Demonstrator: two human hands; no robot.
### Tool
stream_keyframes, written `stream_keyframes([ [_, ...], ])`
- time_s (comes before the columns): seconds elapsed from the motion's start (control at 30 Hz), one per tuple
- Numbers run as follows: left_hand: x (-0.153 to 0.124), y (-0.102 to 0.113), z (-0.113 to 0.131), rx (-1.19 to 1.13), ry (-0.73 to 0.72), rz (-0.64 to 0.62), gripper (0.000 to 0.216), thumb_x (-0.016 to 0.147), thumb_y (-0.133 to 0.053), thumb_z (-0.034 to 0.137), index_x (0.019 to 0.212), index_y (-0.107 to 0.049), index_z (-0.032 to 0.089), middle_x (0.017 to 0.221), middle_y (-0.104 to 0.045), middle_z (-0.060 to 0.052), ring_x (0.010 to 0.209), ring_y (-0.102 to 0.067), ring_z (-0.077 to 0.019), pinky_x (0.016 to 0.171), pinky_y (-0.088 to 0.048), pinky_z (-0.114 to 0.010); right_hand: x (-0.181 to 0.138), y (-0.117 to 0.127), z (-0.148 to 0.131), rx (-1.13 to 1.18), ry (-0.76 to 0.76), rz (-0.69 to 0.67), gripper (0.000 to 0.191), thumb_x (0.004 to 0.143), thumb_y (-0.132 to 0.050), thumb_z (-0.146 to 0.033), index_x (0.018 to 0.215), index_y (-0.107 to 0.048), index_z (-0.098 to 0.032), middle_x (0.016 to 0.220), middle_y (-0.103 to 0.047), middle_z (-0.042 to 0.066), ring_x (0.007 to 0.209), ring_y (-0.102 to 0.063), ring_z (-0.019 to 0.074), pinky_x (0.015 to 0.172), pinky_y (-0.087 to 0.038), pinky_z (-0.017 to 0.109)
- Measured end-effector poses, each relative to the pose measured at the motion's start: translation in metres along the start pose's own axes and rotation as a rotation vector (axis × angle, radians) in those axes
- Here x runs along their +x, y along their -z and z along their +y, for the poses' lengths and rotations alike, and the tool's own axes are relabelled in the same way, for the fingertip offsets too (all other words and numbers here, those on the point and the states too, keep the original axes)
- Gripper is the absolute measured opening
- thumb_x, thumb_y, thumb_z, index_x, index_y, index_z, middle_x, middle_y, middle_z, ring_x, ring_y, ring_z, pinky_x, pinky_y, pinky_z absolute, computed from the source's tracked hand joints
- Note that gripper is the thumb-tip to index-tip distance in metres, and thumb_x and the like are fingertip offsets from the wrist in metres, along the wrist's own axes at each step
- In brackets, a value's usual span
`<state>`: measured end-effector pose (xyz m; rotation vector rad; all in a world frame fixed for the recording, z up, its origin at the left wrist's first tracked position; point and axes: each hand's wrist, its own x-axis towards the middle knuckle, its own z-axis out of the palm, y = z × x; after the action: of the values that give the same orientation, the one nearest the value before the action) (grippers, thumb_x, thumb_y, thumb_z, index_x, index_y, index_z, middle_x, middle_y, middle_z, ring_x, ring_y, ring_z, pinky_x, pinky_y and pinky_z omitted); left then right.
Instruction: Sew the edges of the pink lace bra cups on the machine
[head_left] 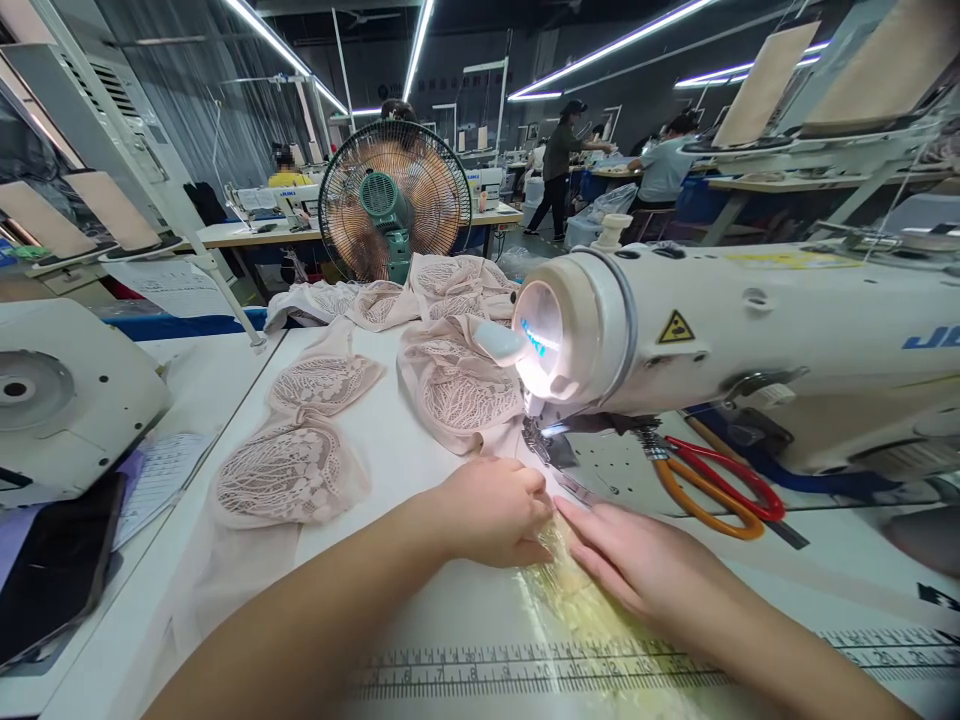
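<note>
Strip lights run above rows of workstations, and a large fan [394, 205] stands beyond the white bench [450, 610]. On that bench a lace-cup garment [461, 385] lies just beside the lit needle end of the sewing machine [675, 310]; whether its edge is under the foot I cannot tell. Nearer, shiny yellow film [581, 600] runs across the ruler strip [480, 678], beneath both hands. The left hand [495, 510] is mostly closed, fingers curled in; the right hand [626, 555] is looser, fingers extended over the film. I cannot tell whether either pinches anything.

Fingertips near the needle look like the main hazard: a slip forward, or the machine starting early, could bring them under it. Crinkled film could snag or drag the fabric askew if it gets caught. Soft cloth could bunch near the foot and pucker. The orange handle [694, 515] and red handle [772, 500] beside the machine could catch a sweeping right hand.
</note>
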<state>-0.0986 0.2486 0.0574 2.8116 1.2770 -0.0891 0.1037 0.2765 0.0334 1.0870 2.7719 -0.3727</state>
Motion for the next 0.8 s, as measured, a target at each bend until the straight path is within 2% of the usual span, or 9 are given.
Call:
stream_keyframes([
  [0.3,0.000,-0.003,-0.006,0.046,0.038,0.035,0.027,0.085,-0.056,0.035,0.096,-0.069,0.014,0.092,-0.060,-0.007,0.082,-0.057,-0.0215,0.078,-0.046,-0.038,0.011,0.015,-0.010,-0.071,-0.092,-0.074,0.049,0.094,-0.029,-0.029,0.141,-0.039,-0.017,0.091,-0.068,0.009,0.079,-0.064,0.0284,0.055,-0.036,0.032],
  [0.43,0.000,-0.005,-0.011,0.080,0.041,0.061,0.024,0.086,-0.054,0.032,0.094,-0.068,0.014,0.090,-0.061,-0.006,0.080,-0.056,-0.0207,0.077,-0.046,-0.037,0.019,0.022,-0.016,-0.126,-0.141,-0.124,0.049,0.095,-0.032,-0.030,0.142,-0.037,-0.017,0.081,-0.070,0.008,0.071,-0.064,0.0280,0.048,-0.027,0.030],
  [0.53,0.000,-0.010,-0.015,0.094,0.037,0.114,0.023,0.087,-0.051,0.029,0.092,-0.068,0.014,0.088,-0.061,-0.006,0.077,-0.056,-0.0197,0.076,-0.045,-0.036,0.024,0.023,-0.019,-0.139,-0.157,-0.114,0.050,0.095,-0.032,-0.032,0.142,-0.036,-0.015,0.075,-0.070,0.008,0.067,-0.064,0.0277,0.046,-0.024,0.030],
  [0.8,0.002,-0.019,-0.025,0.155,0.052,0.191,0.024,0.089,-0.047,0.029,0.091,-0.065,0.013,0.087,-0.062,-0.007,0.081,-0.058,-0.0199,0.088,-0.040,-0.036,0.027,0.019,-0.024,-0.176,-0.194,-0.116,0.050,0.096,-0.031,-0.030,0.143,-0.034,-0.014,0.073,-0.071,0.009,0.067,-0.065,0.0284,0.044,-0.019,0.030],
])
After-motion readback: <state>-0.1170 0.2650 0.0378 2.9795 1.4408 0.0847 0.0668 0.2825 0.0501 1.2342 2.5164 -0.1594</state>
